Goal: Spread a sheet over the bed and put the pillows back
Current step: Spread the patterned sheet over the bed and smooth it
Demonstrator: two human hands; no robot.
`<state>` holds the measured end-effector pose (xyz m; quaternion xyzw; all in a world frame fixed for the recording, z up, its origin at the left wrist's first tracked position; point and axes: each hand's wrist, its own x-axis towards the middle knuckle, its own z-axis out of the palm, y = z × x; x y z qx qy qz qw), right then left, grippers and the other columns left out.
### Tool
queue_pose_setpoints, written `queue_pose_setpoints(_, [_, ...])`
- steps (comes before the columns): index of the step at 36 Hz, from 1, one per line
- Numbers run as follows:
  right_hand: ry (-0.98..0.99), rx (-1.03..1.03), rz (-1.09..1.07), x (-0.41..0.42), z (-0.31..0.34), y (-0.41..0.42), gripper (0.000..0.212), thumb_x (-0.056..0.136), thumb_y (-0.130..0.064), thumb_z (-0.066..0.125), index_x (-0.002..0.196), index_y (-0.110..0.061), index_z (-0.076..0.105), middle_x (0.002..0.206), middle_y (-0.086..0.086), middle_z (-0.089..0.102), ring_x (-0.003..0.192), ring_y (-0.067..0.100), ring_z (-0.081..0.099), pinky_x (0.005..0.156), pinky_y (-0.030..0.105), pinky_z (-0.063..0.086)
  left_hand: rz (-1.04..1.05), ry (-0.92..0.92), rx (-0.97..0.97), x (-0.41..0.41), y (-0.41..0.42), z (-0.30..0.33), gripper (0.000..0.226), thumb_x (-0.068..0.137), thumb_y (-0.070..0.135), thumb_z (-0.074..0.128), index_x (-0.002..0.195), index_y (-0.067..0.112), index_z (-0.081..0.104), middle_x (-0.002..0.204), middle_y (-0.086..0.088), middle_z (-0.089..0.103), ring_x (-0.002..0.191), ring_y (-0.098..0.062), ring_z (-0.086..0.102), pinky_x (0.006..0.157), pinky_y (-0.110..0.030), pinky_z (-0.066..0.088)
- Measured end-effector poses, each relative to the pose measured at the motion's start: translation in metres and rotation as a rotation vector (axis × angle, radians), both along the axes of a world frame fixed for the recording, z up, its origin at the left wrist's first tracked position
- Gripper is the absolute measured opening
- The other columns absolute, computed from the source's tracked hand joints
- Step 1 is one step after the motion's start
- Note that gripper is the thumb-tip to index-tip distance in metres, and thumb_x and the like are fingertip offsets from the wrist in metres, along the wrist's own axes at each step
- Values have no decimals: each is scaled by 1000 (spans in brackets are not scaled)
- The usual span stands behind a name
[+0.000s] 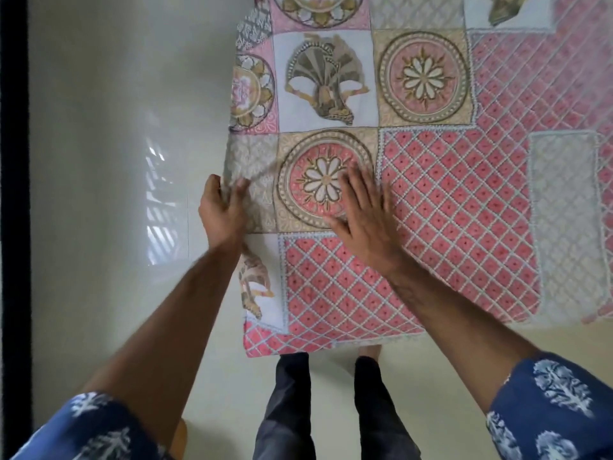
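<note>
A patchwork sheet in pink lattice, beige medallions and white panels covers the bed, its near left corner hanging over the mattress edge. My left hand grips the sheet's left edge, with the thumb on top and the cloth bunched into a crease there. My right hand lies flat with fingers spread on the sheet, over a round flower medallion. No pillows are in view.
Pale glossy floor runs along the bed's left side and in front of it, where my legs stand close to the foot edge. A dark vertical frame borders the far left.
</note>
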<state>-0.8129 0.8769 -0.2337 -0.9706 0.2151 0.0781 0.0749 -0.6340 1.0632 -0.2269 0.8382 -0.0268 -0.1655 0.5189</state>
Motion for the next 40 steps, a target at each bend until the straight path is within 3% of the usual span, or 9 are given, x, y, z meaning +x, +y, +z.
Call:
queue_pose_setpoints(4, [6,42,226,-3,9,14,82,101,-61,36,162,-14,13,171,7,4,158,27,0,124,61,7,-3,29,49,0,5,-4,37,94,39,65,79,17,39,71,6,38,67,-13,35,57,-33,34])
queue_pose_setpoints(7, [-13,46,237,-24,17,8,76,101,-57,35,161,-14,20,170,6,12,158,25,7,125,57,10,84,107,120,4,16,-26,30,87,47,62,75,28,43,77,3,50,74,-19,50,70,-45,53])
queue_pose_setpoints(9, [-31,50,124,-47,18,-8,73,100,-51,38,160,-11,25,169,8,17,157,26,12,124,57,13,61,79,158,-1,28,-35,16,89,44,62,86,37,48,89,7,57,83,-24,62,79,-54,56])
queue_pose_setpoints(12, [-39,35,-180,-90,15,-48,74,102,-53,43,161,-13,21,170,10,12,157,28,9,125,58,9,-47,-14,139,-15,37,-25,22,94,31,58,112,27,45,115,2,53,90,-6,58,90,-39,52])
queue_pose_setpoints(16, [-22,12,-605,-156,17,-102,85,98,-67,42,161,-16,17,170,12,7,157,30,4,124,58,3,-192,-109,202,-36,38,-17,45,98,36,54,134,11,45,133,-11,48,117,-27,53,96,-42,46])
queue_pose_setpoints(20, [-11,13,-837,-207,20,-146,91,95,-73,35,162,-16,11,170,13,3,156,33,2,122,62,-1,-559,-393,366,-69,7,1,50,96,21,58,141,6,42,147,-18,41,135,-33,40,108,-54,33])
queue_pose_setpoints(25, [-53,11,-979,-241,17,-192,82,97,-57,32,161,-10,15,170,13,10,156,33,9,122,64,9,-1081,-632,424,-112,-59,16,50,103,32,41,148,12,35,161,-15,30,150,-31,24,119,-64,14])
queue_pose_setpoints(31, [11,-54,-775,-220,3,-163,74,105,-58,18,162,-12,10,170,12,7,157,33,4,123,63,5,-1365,-718,629,-125,-96,-4,67,105,47,39,162,21,16,170,-8,5,156,-35,2,120,-67,6])
queue_pose_setpoints(40, [61,10,-184,-154,7,-65,94,97,-75,18,162,-9,2,169,17,-3,157,34,-4,121,60,9,-1224,-541,847,-90,-80,12,74,99,63,28,161,36,-3,169,-1,-14,153,-38,-16,116,-74,0])
